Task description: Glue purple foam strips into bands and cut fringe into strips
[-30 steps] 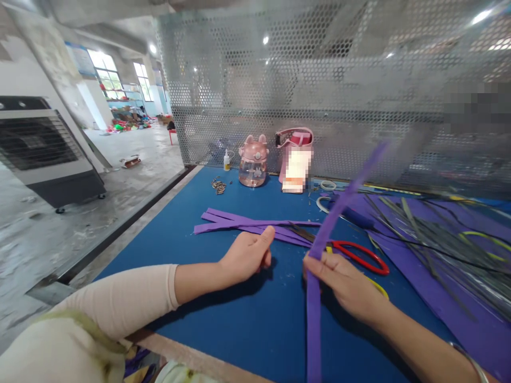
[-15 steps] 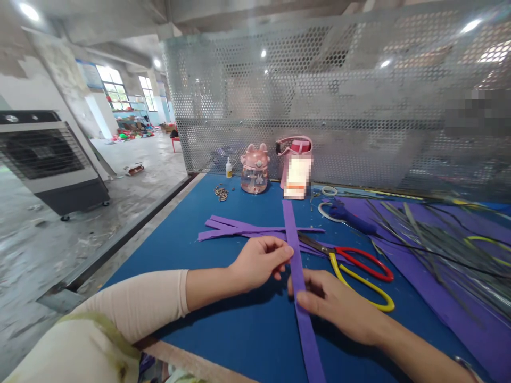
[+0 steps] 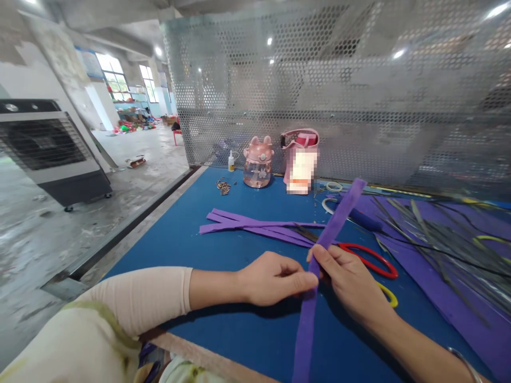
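Observation:
A long purple strip [image 3: 339, 215] of thin sheet material runs between my hands, slanting from upper right down toward the front edge. My left hand [image 3: 277, 279] pinches it, thumb on top. Just above that, my right hand [image 3: 343, 271] also grips it between thumb and fingers. Behind the hands, several more purple strips [image 3: 239, 223] lie crossed in a loose bundle on the blue table top [image 3: 171, 244]. Scissors with one red and one yellow handle [image 3: 375, 259] rest under and beside my right hand, partly hidden by it and by the strip.
At the back stand a small glue bottle [image 3: 231, 161], a pink bear-eared water bottle [image 3: 257, 164] and a pink pouch [image 3: 288, 175]. Purple sheets [image 3: 423, 287] with dark thin stems [image 3: 423, 234] cover the right side. A perforated metal panel [image 3: 247, 80] closes off the rear.
The strip's far end has swung to the right, so it now slants. My right hand has moved up the strip and my left hand down, and both now pinch it. The view has shifted slightly.

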Demonstrator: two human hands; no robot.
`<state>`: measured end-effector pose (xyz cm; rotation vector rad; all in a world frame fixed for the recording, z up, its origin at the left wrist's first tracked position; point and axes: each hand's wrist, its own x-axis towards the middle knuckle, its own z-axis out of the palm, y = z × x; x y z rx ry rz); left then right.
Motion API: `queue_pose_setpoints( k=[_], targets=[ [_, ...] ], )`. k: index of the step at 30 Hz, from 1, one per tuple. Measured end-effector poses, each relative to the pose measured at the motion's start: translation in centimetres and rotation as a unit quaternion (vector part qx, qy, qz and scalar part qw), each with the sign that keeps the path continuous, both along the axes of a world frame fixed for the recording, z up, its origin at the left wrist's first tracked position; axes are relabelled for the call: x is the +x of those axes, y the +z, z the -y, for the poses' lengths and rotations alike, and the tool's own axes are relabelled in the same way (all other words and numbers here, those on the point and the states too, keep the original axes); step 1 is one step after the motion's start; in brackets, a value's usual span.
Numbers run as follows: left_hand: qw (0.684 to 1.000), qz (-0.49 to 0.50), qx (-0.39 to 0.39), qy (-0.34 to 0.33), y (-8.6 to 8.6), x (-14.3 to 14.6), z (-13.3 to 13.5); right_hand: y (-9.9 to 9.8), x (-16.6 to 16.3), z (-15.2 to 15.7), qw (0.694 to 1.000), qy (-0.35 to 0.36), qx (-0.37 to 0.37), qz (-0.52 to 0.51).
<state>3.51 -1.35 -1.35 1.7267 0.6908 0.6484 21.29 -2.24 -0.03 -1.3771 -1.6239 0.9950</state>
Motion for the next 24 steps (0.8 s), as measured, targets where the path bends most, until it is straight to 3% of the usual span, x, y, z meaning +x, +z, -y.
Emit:
queue_pose_setpoints(
  k=[5, 8, 12, 13, 16, 18, 21, 24],
  targets=[
    [0.995, 0.047, 0.073, 0.038, 0.3, -0.1, 0.6, 0.3, -0.5, 0.6, 0.998, 0.052, -0.016, 0.007],
    [0.996, 0.072, 0.018, 0.046, 0.5, -0.1, 0.2, 0.4, -0.6, 0.8, 0.997, 0.077, -0.014, 0.016],
    [0.977, 0.115, -0.06, 0.169, 0.4, 0.0, -0.7, 0.4, -0.4, 0.6, 0.999, 0.054, -0.003, 0.006],
    [0.976, 0.111, -0.076, 0.172, 0.4, -0.1, -0.7, 0.5, -0.3, 0.6, 0.999, 0.043, 0.0, 0.002],
    [0.994, 0.038, -0.09, 0.048, 0.5, -0.3, -0.2, 0.5, -0.3, 0.5, 1.0, 0.007, 0.011, -0.008],
    [0.999, -0.013, -0.031, -0.018, 0.8, -0.6, 0.5, 0.5, -0.4, 0.5, 0.999, -0.024, 0.023, -0.013],
    [0.998, -0.038, 0.055, -0.012, 1.1, -0.8, 1.2, 0.5, -0.1, 0.3, 0.997, -0.071, 0.037, -0.016],
    [0.997, -0.025, 0.054, 0.045, 1.1, -0.9, 1.1, 0.7, 0.8, -0.2, 0.991, -0.118, 0.049, -0.029]
  ],
)
